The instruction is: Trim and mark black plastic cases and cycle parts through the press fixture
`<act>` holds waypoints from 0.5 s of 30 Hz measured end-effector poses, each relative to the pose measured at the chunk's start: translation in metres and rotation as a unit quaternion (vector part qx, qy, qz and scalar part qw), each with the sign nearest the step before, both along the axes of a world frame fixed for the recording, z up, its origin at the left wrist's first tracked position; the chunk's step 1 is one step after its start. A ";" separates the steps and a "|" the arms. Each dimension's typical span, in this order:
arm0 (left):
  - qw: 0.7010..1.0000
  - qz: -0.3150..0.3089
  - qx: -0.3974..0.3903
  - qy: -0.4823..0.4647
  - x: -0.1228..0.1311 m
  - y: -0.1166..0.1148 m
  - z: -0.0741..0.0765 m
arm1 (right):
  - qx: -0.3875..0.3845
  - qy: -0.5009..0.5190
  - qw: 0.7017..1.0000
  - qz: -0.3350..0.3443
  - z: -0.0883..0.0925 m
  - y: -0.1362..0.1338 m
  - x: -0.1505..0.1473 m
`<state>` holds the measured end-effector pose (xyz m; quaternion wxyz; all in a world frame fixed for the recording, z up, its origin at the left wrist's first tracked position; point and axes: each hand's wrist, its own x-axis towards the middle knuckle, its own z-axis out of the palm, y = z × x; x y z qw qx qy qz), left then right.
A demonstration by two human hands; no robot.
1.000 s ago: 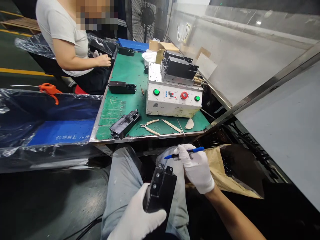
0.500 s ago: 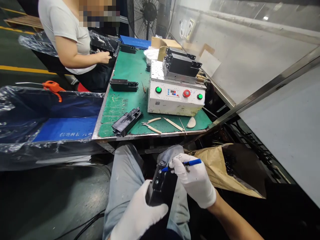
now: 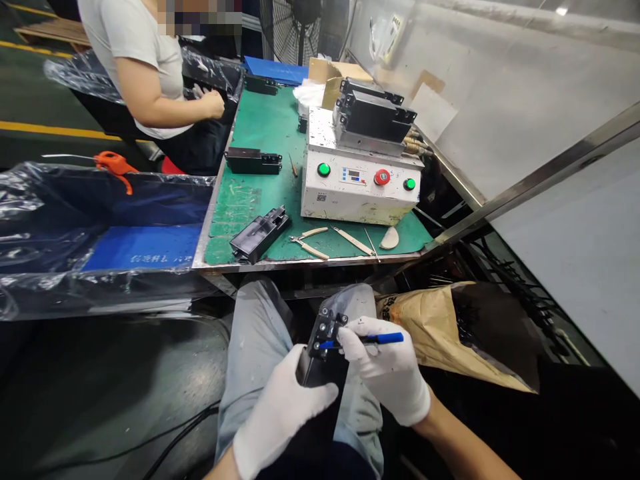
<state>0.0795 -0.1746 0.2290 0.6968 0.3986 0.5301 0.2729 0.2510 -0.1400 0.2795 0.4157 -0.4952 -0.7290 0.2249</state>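
Note:
Over my lap, my left hand [image 3: 280,417] in a white glove is wrapped round the lower end of a black plastic part [image 3: 320,353], holding it upright. My gloved right hand [image 3: 387,373] pinches a thin blue tool [image 3: 370,339] and its tip touches the top end of the part. Both hands sit below the front edge of the green work table [image 3: 260,133].
On the table stand a white machine [image 3: 363,183] with green and red buttons, black parts [image 3: 260,233], pliers [image 3: 307,240] and wooden sticks. A brown bag [image 3: 450,333] lies at my right. A blue plastic-lined bin [image 3: 100,227] is at left. Another person [image 3: 150,73] works at the far end.
My right hand has come down and left, bringing the blue tool's tip from above the black part onto its top end. My left hand keeps its grip; the view has shifted slightly.

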 end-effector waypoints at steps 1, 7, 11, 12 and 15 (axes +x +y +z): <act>1.000 0.007 0.003 0.004 0.001 -0.001 -0.001 | 0.008 -0.007 1.000 0.003 -0.004 0.000 0.000; 0.999 0.013 0.011 0.028 0.004 -0.003 -0.011 | 0.040 -0.067 0.997 0.021 -0.013 0.002 0.001; 1.000 0.021 0.017 0.016 0.002 0.002 -0.020 | 0.103 -0.066 0.991 0.049 -0.006 -0.002 0.004; 0.999 0.032 0.015 0.007 0.000 0.006 -0.020 | 0.120 -0.052 0.990 0.053 -0.003 -0.005 0.005; 0.996 0.088 -0.014 -0.024 -0.004 0.023 -0.017 | 0.121 0.004 0.992 0.031 0.005 -0.022 0.006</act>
